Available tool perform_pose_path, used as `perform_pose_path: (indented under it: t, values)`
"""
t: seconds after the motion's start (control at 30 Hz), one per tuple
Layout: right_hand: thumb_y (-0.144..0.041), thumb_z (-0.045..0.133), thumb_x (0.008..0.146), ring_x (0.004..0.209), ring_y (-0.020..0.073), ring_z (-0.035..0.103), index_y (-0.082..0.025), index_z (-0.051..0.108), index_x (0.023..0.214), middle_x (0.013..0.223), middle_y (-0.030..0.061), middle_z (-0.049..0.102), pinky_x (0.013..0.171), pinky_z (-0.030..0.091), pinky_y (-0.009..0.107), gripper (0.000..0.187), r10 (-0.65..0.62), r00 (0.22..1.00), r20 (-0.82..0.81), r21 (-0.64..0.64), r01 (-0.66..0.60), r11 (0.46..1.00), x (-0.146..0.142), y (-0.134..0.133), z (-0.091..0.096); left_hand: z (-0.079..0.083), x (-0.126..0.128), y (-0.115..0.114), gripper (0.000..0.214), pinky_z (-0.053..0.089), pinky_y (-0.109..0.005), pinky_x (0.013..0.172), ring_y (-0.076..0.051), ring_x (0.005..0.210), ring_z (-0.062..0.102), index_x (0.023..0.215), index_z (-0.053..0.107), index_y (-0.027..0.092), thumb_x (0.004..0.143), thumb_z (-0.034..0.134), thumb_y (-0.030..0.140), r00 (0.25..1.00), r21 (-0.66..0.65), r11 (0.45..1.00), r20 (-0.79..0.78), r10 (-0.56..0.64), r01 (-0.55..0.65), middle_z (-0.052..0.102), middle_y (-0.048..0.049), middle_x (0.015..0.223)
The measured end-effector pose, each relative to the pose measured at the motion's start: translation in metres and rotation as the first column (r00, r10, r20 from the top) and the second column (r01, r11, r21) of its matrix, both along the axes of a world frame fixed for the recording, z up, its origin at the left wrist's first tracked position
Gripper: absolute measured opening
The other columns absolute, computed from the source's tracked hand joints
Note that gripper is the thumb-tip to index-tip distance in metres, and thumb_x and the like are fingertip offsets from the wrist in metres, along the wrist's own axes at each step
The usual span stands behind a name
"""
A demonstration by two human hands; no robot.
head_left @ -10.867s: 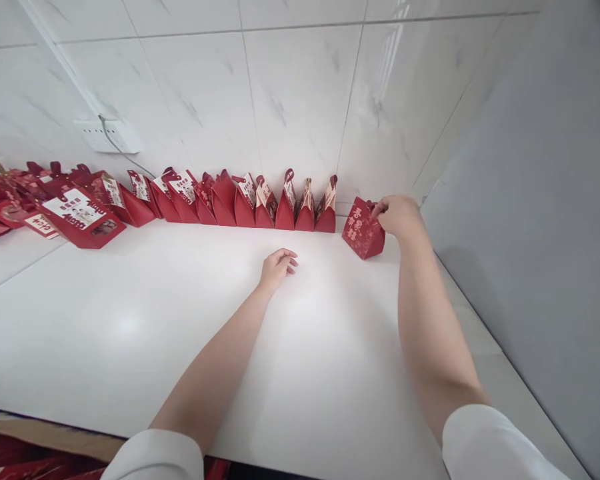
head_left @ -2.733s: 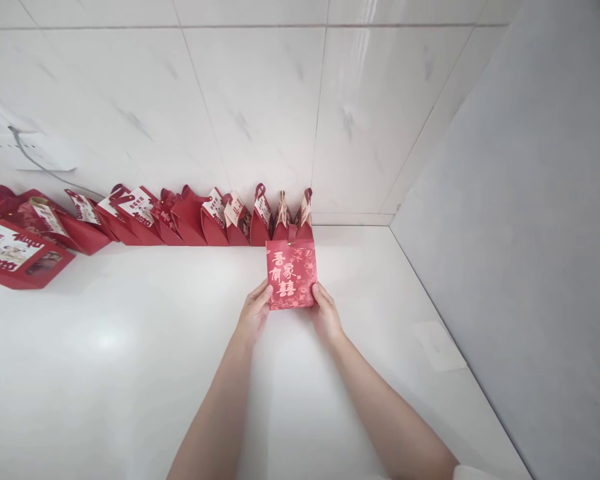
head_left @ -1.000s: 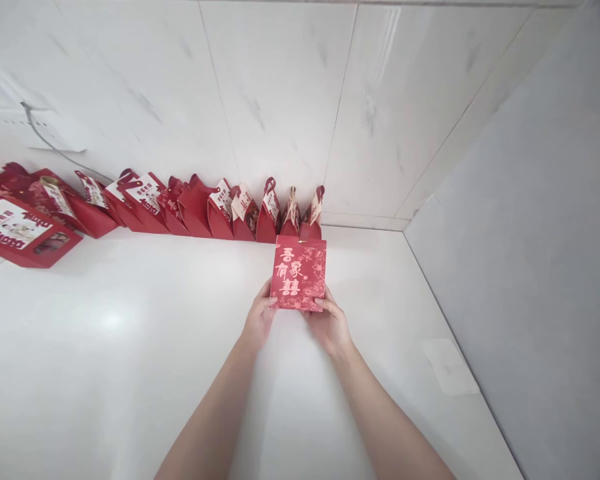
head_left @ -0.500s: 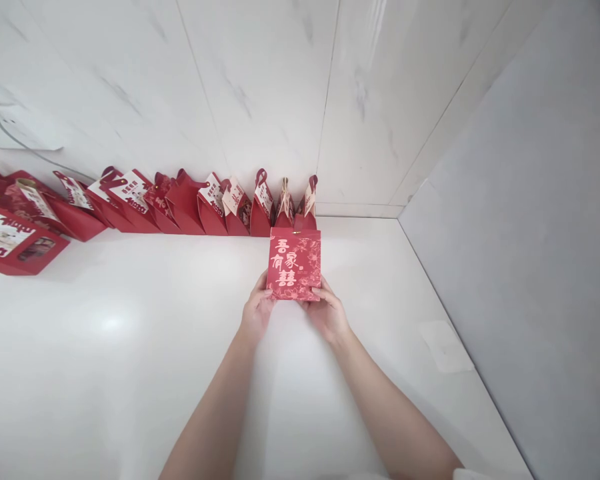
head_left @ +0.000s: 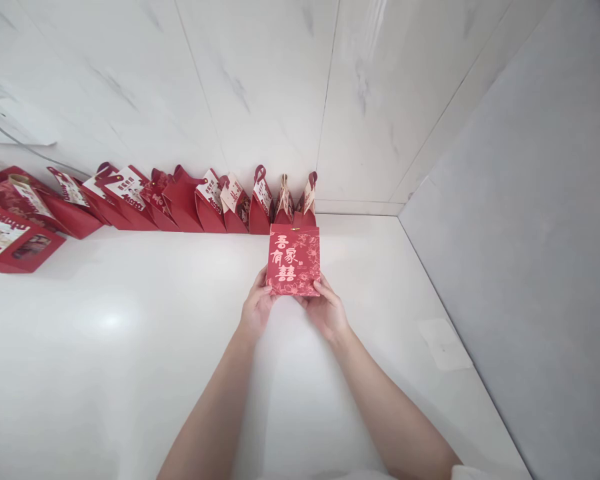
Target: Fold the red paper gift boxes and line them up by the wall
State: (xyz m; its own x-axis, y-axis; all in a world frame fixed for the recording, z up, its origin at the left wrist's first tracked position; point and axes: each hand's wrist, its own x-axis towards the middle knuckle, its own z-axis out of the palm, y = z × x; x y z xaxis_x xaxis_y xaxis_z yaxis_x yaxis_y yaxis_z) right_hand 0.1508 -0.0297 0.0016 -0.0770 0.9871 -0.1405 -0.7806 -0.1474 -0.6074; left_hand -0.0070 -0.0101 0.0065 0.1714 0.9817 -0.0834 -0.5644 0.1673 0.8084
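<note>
1 held box (head_left: 294, 261); white tabletop (head_left: 115, 380); tiled wall (head_left: 270, 93).

At mid-frame I see a red box (head_left: 294, 260), with pale pink characters at its left and pink flowers along its right and lower parts. Across the left and centre, the other boxes (head_left: 183, 208) are red, several with white or cream faces; I get a white table (head_left: 130, 380) below, a grey-veined white wall (head_left: 270, 87) above, a grey panel (head_left: 545, 240) at right.

matt paper box (head_left: 295, 260), glossy tabletop (head_left: 105, 360)
</note>
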Motion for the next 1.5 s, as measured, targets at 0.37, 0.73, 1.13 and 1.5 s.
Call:
perform_pose_path:
  t: [0.37,0.73,1.13,1.5]
  values:
    - [-0.029,0.066,0.082,0.112,0.0208,0.060,-0.030,0.065,0.115,0.122,-0.0001,0.066,0.099,0.049,0.040,0.033,0.003,1.000,-0.007,0.007,-0.003,1.000,0.000,0.000,0.000,0.000,0.000,-0.001,0.048,0.044,-0.044,0.103,-0.026,0.118,0.057,0.127,0.057,0.027,0.079,0.059,0.025,1.000,0.008,1.000,0.002,-0.012,0.012,0.064,-0.0051,0.123]
    - [-0.028,0.065,0.083,0.112,0.0198,0.060,-0.030,0.064,0.117,0.122,-0.0003,0.066,0.098,0.050,0.038,0.033,0.008,1.000,-0.016,0.018,-0.008,1.000,0.000,0.000,-0.002,0.000,0.000,-0.001,0.047,0.044,-0.042,0.103,-0.025,0.117,0.058,0.127,0.057,0.026,0.080,0.059,0.024,1.000,0.013,1.000,0.014,-0.014,0.014,0.063,-0.0048,0.124]
    - [-0.032,0.065,0.084,0.115,0.0219,0.060,-0.030,0.061,0.119,0.125,0.0016,0.065,0.101,0.049,0.043,0.036,0.007,0.999,0.046,0.031,-0.008,0.999,0.000,0.001,-0.003,-0.002,0.000,0.001,0.045,0.045,-0.043,0.102,-0.025,0.119,0.056,0.126,0.057,0.026,0.081,0.058,0.025,1.000,0.031,0.999,-0.006,-0.014,0.014,0.062,-0.0047,0.126]
    - [-0.033,0.066,0.085,0.134,0.0282,0.045,-0.029,0.038,0.147,0.148,0.0091,0.044,0.108,0.041,0.046,0.068,-0.551,0.453,0.701,0.507,0.228,0.831,-0.018,-0.023,-0.007,-0.018,0.009,-0.003,0.092,0.038,-0.045,0.111,-0.032,0.140,0.035,0.150,0.027,0.031,0.073,0.077,0.039,0.880,0.321,0.947,-0.447,0.159,-0.009,0.027,-0.0094,0.157]
